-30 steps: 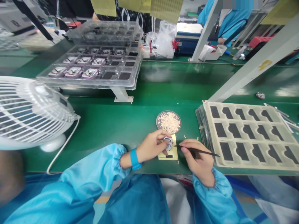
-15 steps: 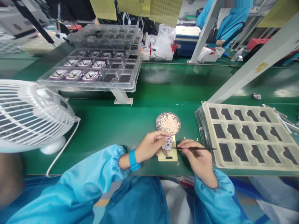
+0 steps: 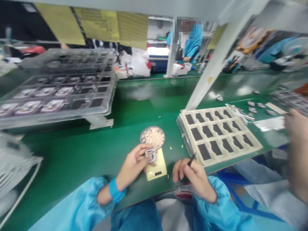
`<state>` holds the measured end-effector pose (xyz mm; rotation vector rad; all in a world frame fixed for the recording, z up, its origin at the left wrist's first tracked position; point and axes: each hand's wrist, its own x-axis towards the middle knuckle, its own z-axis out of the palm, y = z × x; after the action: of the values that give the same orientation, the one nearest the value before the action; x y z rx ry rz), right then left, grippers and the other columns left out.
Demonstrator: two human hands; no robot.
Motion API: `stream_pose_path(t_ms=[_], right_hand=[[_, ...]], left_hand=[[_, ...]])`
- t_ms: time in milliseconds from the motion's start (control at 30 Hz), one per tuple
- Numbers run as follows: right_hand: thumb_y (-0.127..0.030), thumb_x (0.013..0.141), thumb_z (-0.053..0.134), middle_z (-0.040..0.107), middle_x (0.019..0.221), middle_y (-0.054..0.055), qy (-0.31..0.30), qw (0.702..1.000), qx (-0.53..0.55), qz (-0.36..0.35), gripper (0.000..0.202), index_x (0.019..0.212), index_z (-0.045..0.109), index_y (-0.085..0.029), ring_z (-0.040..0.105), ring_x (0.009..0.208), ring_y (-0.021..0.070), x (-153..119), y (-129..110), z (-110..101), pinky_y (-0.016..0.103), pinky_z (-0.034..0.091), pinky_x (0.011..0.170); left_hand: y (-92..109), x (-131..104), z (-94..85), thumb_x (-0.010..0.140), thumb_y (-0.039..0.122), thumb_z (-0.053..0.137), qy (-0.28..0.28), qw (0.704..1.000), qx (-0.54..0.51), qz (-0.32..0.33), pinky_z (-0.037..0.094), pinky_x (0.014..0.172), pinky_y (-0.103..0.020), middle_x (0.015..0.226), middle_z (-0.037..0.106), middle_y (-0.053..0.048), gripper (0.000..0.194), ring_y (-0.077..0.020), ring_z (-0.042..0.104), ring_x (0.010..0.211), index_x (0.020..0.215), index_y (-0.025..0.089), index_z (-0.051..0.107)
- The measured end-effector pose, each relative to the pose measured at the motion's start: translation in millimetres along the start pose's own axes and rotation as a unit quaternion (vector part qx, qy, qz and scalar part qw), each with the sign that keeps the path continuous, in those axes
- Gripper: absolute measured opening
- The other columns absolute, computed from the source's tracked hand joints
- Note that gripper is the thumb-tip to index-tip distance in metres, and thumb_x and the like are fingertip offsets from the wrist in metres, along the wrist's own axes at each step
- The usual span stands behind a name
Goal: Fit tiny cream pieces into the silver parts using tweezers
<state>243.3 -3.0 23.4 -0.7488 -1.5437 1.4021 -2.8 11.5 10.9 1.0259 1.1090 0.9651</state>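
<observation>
Pinched in my left hand (image 3: 138,160) is a small squarish white-and-purple part (image 3: 150,155) with dark spots on its face. Directly below it lies a yellow pad (image 3: 157,169) with a black strip near its front edge. A round dish (image 3: 153,138) of small pale pieces sits just beyond my fingertips. My right hand (image 3: 191,175) is closed around dark tweezers (image 3: 192,159), apart from the part and close to the bench's front edge. Their tips are mostly hidden by the fingers and blurred.
To the right is a cream compartment tray (image 3: 201,133) with dark inserts. At the left, a raised clear tray (image 3: 93,109) carries several similar parts, near a white fan (image 3: 14,170). Another person's arm (image 3: 298,154) reaches in at far right, near loose parts (image 3: 251,103).
The view has swung to the right, bringing in the loose parts and the other person's arm. My right hand has drawn the tweezers back from the part, which stays in my left hand.
</observation>
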Motion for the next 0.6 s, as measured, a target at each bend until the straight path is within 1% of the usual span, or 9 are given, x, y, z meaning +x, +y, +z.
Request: stream_pose_path(t_ms=[67,133,200,233,300,367,400,500,600], right_hand=[[-0.049,0.103,0.041,0.061,0.065,0.003,0.025,0.999,-0.029,-0.010,0.041,0.080,0.059,-0.021,0.060,0.058,0.0169,-6,-23,-20,0.031,0.050,0.057],[-0.049,0.101,0.047,0.058,0.063,0.001,0.124,0.981,-0.143,-0.038,0.039,0.082,0.064,-0.021,0.056,0.056,0.0156,-7,-50,-51,0.029,0.046,0.054],[-0.046,0.096,0.060,0.059,0.065,0.000,0.233,0.919,-0.315,-0.032,0.028,0.086,0.069,-0.021,0.056,0.058,0.0156,-7,-73,-83,0.028,0.044,0.054],[-0.046,0.091,0.067,0.053,0.057,-0.003,0.247,0.890,-0.383,-0.018,0.025,0.089,0.070,-0.022,0.050,0.051,0.0139,-7,-80,-96,0.027,0.041,0.051],[-0.050,0.084,0.074,0.053,0.054,-0.005,0.168,0.856,-0.487,0.031,0.028,0.090,0.072,-0.023,0.048,0.047,0.0129,-7,-82,-108,0.026,0.038,0.049],[-0.058,0.076,0.079,0.063,0.062,-0.002,0.069,0.830,-0.552,0.047,0.037,0.088,0.072,-0.024,0.056,0.053,0.0148,-7,-70,-103,0.026,0.038,0.051],[-0.059,0.074,0.080,0.066,0.066,-0.001,0.044,0.815,-0.577,0.043,0.039,0.086,0.072,-0.023,0.060,0.056,0.0164,-8,-63,-96,0.026,0.039,0.051],[-0.049,0.083,0.074,0.065,0.063,0.000,0.050,0.783,-0.619,0.026,0.029,0.077,0.067,-0.022,0.061,0.055,0.0173,-7,-55,-76,0.027,0.036,0.051],[-0.040,0.090,0.064,0.062,0.060,-0.001,0.110,0.795,-0.597,0.006,0.023,0.075,0.068,-0.022,0.055,0.051,0.0153,-6,-91,-79,0.027,0.038,0.050]], left_hand=[[-1,0,-0.8,0.082,0.037,0.077,-0.003,1.000,-0.003,0.000,0.051,0.046,-0.022,0.104,0.068,-0.008,0.042,-0.0242,0.074,0.078,0.111,0.020,0.052],[-2,1,-0.7,0.081,0.037,0.078,0.003,1.000,0.007,-0.002,0.052,0.046,-0.023,0.100,0.068,-0.005,0.043,-0.0251,0.074,0.079,0.111,0.022,0.051],[-1,2,0.2,0.080,0.039,0.078,0.011,1.000,0.027,-0.003,0.054,0.049,-0.026,0.097,0.068,-0.005,0.046,-0.0253,0.073,0.080,0.116,0.022,0.053],[0,3,0.7,0.080,0.040,0.078,0.013,0.999,0.040,-0.004,0.056,0.051,-0.027,0.097,0.068,-0.005,0.047,-0.0253,0.073,0.080,0.117,0.022,0.055],[3,3,1.6,0.079,0.044,0.077,0.018,0.998,0.062,-0.004,0.057,0.054,-0.029,0.095,0.069,-0.006,0.047,-0.0252,0.073,0.079,0.116,0.020,0.059],[5,3,1.8,0.079,0.047,0.077,0.022,0.997,0.074,-0.002,0.057,0.055,-0.029,0.093,0.069,-0.006,0.045,-0.0254,0.072,0.079,0.110,0.019,0.063],[6,3,1.6,0.078,0.048,0.077,0.023,0.997,0.075,0.000,0.056,0.055,-0.028,0.092,0.069,-0.006,0.044,-0.0256,0.073,0.079,0.109,0.018,0.064],[6,4,-0.5,0.080,0.048,0.076,0.018,0.997,0.070,0.006,0.054,0.053,-0.027,0.094,0.068,-0.006,0.044,-0.0253,0.073,0.080,0.109,0.019,0.063],[-1,6,-4.3,0.079,0.050,0.076,0.011,0.998,0.060,0.012,0.052,0.050,-0.025,0.095,0.067,-0.006,0.046,-0.0249,0.072,0.079,0.110,0.019,0.062]])
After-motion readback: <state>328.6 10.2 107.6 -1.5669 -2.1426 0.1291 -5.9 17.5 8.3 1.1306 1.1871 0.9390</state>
